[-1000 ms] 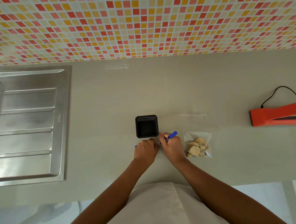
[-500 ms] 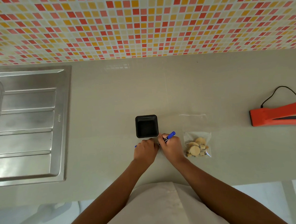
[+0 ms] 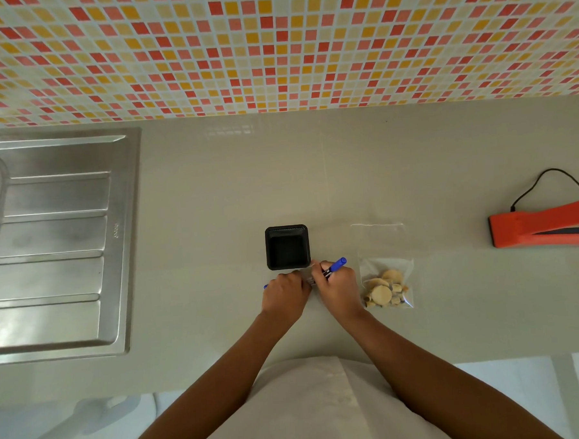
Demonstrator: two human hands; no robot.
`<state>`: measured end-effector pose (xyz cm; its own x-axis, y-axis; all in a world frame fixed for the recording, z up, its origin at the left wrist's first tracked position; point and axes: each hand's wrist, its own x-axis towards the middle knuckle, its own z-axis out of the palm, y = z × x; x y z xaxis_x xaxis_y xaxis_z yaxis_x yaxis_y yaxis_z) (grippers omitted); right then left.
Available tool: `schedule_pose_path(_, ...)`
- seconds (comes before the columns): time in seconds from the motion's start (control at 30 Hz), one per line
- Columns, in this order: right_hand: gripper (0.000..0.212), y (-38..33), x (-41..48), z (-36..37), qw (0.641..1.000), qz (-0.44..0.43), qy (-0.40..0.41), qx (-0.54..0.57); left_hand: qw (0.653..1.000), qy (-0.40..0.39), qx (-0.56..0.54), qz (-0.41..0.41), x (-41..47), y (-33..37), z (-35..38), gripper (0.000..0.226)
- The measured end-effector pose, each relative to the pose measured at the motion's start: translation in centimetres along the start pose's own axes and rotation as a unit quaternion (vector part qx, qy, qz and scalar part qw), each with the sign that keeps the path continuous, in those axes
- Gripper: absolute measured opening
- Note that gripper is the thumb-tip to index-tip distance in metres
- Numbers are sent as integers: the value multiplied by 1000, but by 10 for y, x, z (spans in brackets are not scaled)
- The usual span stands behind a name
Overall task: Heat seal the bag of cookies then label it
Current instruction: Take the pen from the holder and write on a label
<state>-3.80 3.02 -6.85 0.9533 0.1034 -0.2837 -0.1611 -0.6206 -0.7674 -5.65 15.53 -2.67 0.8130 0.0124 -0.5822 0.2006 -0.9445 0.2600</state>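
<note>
The bag of cookies lay flat on the counter, just right of the right hand and apart from its fingers. The cookies sat bunched in the bag's near end; its clear far end stretched away from the person, empty and flat. Whether that end was sealed could not be told from this view.

The right hand's fingers were curled closed around a blue pen, whose capped end stuck out past the knuckles, up and to the right, tilted. The pen's tip pointed down toward the gap between the two hands, where something small and pale, perhaps a label, was mostly hidden by the fingers. The left hand rested on the counter beside the right, fingers bent under and pressed down. A small blue bit showed at its left edge; what it was could not be made out, so its grip was unclear.

Just beyond both sets of fingertips stood a black tub, square and open-topped, close to the knuckles. Well off to the right of the right hand lay the orange sealer with its black cord looping behind. Far to the left of the left hand sat the steel sink with its ribbed drainer. A wall of red, orange and yellow tiles rose behind the counter.
</note>
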Motion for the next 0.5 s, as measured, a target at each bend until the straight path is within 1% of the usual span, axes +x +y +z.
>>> schedule_pose_path(0.1,44,0,0,-2,1000,-7,-3,4,1000,8,-16,-6,0,0,0,28)
schedule_pose_path(0.23,46,1,0,-3,1000,-7,-2,0,998,19,-54,-33,2,-1,4,30)
schedule_pose_path(0.5,44,5,-1,-2,1000,-2,11,16,997,19,-65,-42,2,-2,6,30)
